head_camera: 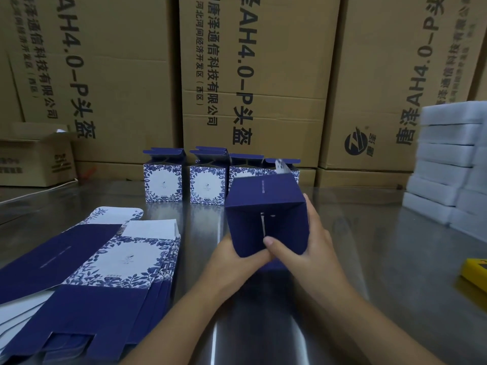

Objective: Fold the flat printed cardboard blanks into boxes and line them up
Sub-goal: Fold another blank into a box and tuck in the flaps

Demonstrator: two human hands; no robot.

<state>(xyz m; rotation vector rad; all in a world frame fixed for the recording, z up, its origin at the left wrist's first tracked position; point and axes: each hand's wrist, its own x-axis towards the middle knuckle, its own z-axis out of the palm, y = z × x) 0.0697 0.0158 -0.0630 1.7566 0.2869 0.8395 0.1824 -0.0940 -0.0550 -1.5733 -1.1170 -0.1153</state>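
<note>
Box [266,214]: held above the middle of the table, between both hands and clear of the surface. It is tipped so that its dark blue base is turned toward the near side. The base flaps are folded in, and a thin white slit is seen at their seam.
Left hand [232,256]: curled round the box's near left corner, which is gripped from below.
Right hand [303,248]: wrapped round the box's right side, with fingers [307,204] laid along the far right edge. The thumb [271,243] is pressed onto the base just below the seam.
Flat blanks [105,272]: stacked loosely at the near left, printed side up, well apart from the held box. Blue leaf borders and white panels are shown on the top sheet.
Finished boxes [162,180]: four are lined up in a row at the far middle, upright, with top flaps left open. The two on the right are partly hidden behind the held box.
Table [369,259]: a shiny metal surface, on which everything is set.
Foam blocks [448,167]: white, piled in columns at the far right.
Yellow object [474,272]: cut off by the right edge; its kind cannot be told.
Brown cartons [258,75]: large, printed in black, stacked behind the row.
Small carton [34,159]: set at the far left, flaps open.
</note>
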